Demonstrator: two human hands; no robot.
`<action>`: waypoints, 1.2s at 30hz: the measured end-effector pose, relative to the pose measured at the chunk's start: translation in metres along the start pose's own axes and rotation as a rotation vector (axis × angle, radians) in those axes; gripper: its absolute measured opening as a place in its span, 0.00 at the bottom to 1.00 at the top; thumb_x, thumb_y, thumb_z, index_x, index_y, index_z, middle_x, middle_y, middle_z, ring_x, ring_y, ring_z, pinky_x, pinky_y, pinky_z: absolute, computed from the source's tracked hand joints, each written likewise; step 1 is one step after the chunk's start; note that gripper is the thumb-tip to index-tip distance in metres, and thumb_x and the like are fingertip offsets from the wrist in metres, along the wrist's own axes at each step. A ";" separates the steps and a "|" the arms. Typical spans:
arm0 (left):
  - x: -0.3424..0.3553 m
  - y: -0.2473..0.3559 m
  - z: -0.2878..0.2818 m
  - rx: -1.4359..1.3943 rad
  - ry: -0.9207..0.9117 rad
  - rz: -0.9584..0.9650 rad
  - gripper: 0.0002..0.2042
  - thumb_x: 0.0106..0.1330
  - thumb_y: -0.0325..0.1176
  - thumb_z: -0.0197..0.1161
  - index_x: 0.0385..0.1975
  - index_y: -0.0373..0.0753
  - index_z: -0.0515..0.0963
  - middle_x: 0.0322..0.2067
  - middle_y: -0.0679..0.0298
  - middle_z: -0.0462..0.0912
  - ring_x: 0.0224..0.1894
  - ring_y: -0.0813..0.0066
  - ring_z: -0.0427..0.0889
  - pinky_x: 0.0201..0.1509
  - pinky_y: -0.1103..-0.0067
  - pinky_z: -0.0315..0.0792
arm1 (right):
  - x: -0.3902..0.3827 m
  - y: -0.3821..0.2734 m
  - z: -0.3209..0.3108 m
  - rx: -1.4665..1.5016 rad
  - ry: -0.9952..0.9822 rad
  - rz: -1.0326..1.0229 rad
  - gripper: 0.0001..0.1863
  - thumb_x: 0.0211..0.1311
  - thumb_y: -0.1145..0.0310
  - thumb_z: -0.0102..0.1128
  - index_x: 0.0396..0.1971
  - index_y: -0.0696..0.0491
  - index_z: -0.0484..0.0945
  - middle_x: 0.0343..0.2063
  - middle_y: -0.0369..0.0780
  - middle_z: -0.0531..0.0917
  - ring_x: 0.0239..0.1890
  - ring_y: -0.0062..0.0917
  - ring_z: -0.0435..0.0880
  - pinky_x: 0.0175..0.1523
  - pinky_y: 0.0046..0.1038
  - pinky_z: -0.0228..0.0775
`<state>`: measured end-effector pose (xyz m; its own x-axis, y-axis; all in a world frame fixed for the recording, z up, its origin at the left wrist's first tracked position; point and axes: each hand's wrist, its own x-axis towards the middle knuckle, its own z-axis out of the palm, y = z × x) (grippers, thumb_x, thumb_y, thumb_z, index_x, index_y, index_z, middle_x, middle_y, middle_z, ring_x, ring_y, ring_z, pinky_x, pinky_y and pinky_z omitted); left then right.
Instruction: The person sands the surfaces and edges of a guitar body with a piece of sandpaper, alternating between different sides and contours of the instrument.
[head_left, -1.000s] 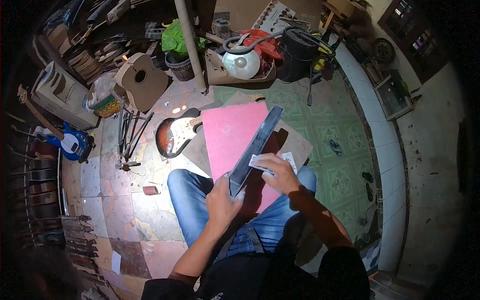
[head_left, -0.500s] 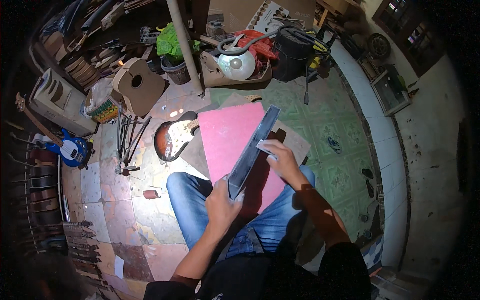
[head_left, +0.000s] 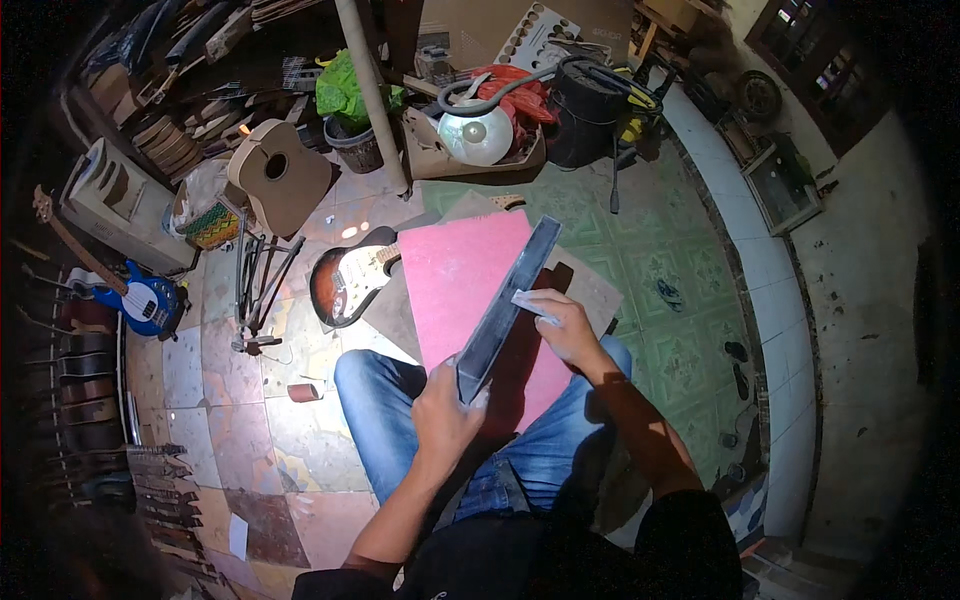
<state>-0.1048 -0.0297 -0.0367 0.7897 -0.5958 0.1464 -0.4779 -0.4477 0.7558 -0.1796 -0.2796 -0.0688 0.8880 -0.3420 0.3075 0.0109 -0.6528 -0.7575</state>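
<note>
A long dark grey bar (head_left: 515, 295), narrow and straight-sided, slants up and to the right over my lap. My left hand (head_left: 447, 408) is wrapped round its near end. My right hand (head_left: 570, 330) pinches a small pale folded piece (head_left: 535, 303), perhaps sandpaper, and holds it against the bar's right side at about mid-length. Under the bar lies a pink sheet (head_left: 455, 265), spread between my knees, with the bar's shadow across it. Beneath the sheet are grey-brown boards (head_left: 590, 287), mostly covered.
A sunburst electric guitar (head_left: 345, 285) lies left of the sheet. Nearby are a small brown roll (head_left: 303, 392), black metal stands (head_left: 262, 285), an acoustic guitar body (head_left: 275, 175) and a blue bass (head_left: 145, 300). A black bucket (head_left: 580, 125) and a pole (head_left: 372, 95) stand beyond.
My right hand, with the pale piece, has slid slightly down the bar toward me. My left hand keeps its hold on the near end; the whole view has shifted a little.
</note>
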 end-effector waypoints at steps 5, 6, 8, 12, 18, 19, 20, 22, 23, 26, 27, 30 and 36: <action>0.000 -0.002 0.000 0.002 0.011 0.021 0.26 0.55 0.33 0.73 0.55 0.37 0.75 0.42 0.46 0.83 0.44 0.41 0.83 0.45 0.58 0.78 | 0.007 -0.008 0.001 -0.237 0.074 -0.056 0.25 0.49 0.87 0.52 0.49 0.59 0.83 0.52 0.48 0.83 0.58 0.41 0.82 0.64 0.32 0.72; 0.000 -0.002 0.001 0.001 0.012 0.022 0.26 0.55 0.33 0.73 0.55 0.37 0.75 0.42 0.46 0.83 0.44 0.41 0.83 0.45 0.58 0.78 | 0.003 -0.011 0.004 -0.109 0.066 0.002 0.25 0.48 0.86 0.53 0.49 0.58 0.84 0.52 0.47 0.83 0.58 0.41 0.81 0.64 0.33 0.72; 0.000 -0.002 0.002 0.011 -0.002 -0.001 0.26 0.55 0.33 0.73 0.55 0.37 0.75 0.42 0.46 0.83 0.43 0.41 0.83 0.45 0.59 0.78 | 0.002 -0.002 -0.001 -0.010 0.000 0.017 0.25 0.48 0.87 0.52 0.49 0.58 0.84 0.52 0.47 0.83 0.58 0.41 0.81 0.64 0.33 0.72; -0.001 0.000 0.001 0.016 -0.015 0.002 0.27 0.55 0.33 0.73 0.55 0.36 0.75 0.42 0.47 0.83 0.43 0.41 0.84 0.44 0.59 0.78 | 0.006 -0.008 -0.003 -0.164 0.012 -0.015 0.25 0.48 0.87 0.53 0.49 0.58 0.84 0.52 0.48 0.83 0.57 0.41 0.82 0.63 0.33 0.73; 0.000 -0.002 0.001 0.012 -0.007 0.021 0.26 0.55 0.34 0.73 0.55 0.37 0.75 0.42 0.47 0.83 0.43 0.41 0.84 0.44 0.59 0.78 | -0.001 -0.002 -0.002 0.077 -0.054 0.037 0.25 0.49 0.87 0.53 0.50 0.60 0.82 0.52 0.47 0.82 0.56 0.40 0.82 0.62 0.32 0.74; 0.000 -0.003 0.001 0.010 -0.002 0.022 0.26 0.55 0.33 0.73 0.55 0.37 0.75 0.42 0.46 0.83 0.43 0.42 0.84 0.44 0.59 0.78 | 0.002 -0.004 -0.003 0.078 -0.054 0.036 0.25 0.49 0.87 0.53 0.50 0.60 0.82 0.52 0.47 0.82 0.56 0.40 0.82 0.62 0.32 0.74; 0.000 -0.003 0.000 0.009 0.002 0.023 0.26 0.55 0.33 0.73 0.55 0.37 0.75 0.42 0.46 0.83 0.43 0.42 0.84 0.45 0.60 0.78 | 0.005 -0.007 -0.003 -0.086 -0.014 0.004 0.25 0.49 0.87 0.52 0.50 0.61 0.82 0.52 0.47 0.82 0.56 0.40 0.83 0.62 0.32 0.73; 0.001 -0.004 0.000 0.002 0.003 0.018 0.26 0.55 0.33 0.73 0.55 0.37 0.75 0.42 0.46 0.83 0.43 0.42 0.84 0.45 0.60 0.78 | 0.006 -0.013 0.000 -0.253 0.028 -0.022 0.25 0.48 0.87 0.52 0.50 0.61 0.82 0.52 0.47 0.82 0.56 0.40 0.83 0.62 0.32 0.73; 0.002 -0.004 -0.001 -0.003 0.006 0.010 0.26 0.55 0.33 0.73 0.55 0.36 0.75 0.42 0.46 0.83 0.43 0.42 0.84 0.45 0.60 0.78 | 0.004 -0.016 0.003 -0.152 0.027 -0.004 0.25 0.48 0.87 0.52 0.50 0.60 0.82 0.52 0.47 0.82 0.56 0.40 0.82 0.63 0.32 0.73; 0.003 -0.007 0.002 -0.004 0.014 0.012 0.26 0.56 0.37 0.73 0.55 0.37 0.76 0.44 0.46 0.84 0.43 0.43 0.85 0.44 0.58 0.79 | 0.002 -0.003 0.000 0.052 -0.029 0.036 0.26 0.49 0.87 0.52 0.50 0.58 0.82 0.53 0.47 0.82 0.57 0.41 0.82 0.63 0.32 0.72; 0.003 -0.006 0.002 -0.004 0.015 0.014 0.26 0.56 0.37 0.73 0.55 0.37 0.76 0.44 0.46 0.84 0.43 0.43 0.85 0.44 0.58 0.79 | 0.004 -0.003 -0.002 0.154 -0.082 0.063 0.26 0.49 0.87 0.52 0.51 0.58 0.82 0.53 0.48 0.82 0.57 0.42 0.81 0.63 0.32 0.72; 0.003 -0.005 0.000 0.057 -0.007 0.019 0.26 0.57 0.37 0.73 0.55 0.37 0.75 0.44 0.46 0.83 0.43 0.43 0.85 0.44 0.58 0.79 | 0.007 -0.008 0.002 -0.224 0.049 -0.018 0.25 0.53 0.85 0.53 0.52 0.58 0.82 0.54 0.47 0.82 0.57 0.41 0.82 0.64 0.31 0.72; 0.003 -0.005 0.002 0.038 -0.011 0.039 0.27 0.57 0.38 0.73 0.56 0.37 0.75 0.43 0.46 0.83 0.43 0.42 0.84 0.44 0.58 0.79 | -0.002 -0.002 0.001 0.082 0.001 0.066 0.26 0.50 0.87 0.52 0.51 0.60 0.82 0.54 0.47 0.82 0.58 0.40 0.81 0.65 0.31 0.71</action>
<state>-0.1009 -0.0304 -0.0417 0.7657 -0.6207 0.1685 -0.5230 -0.4485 0.7248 -0.1807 -0.2764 -0.0684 0.8875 -0.3830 0.2561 -0.0097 -0.5712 -0.8208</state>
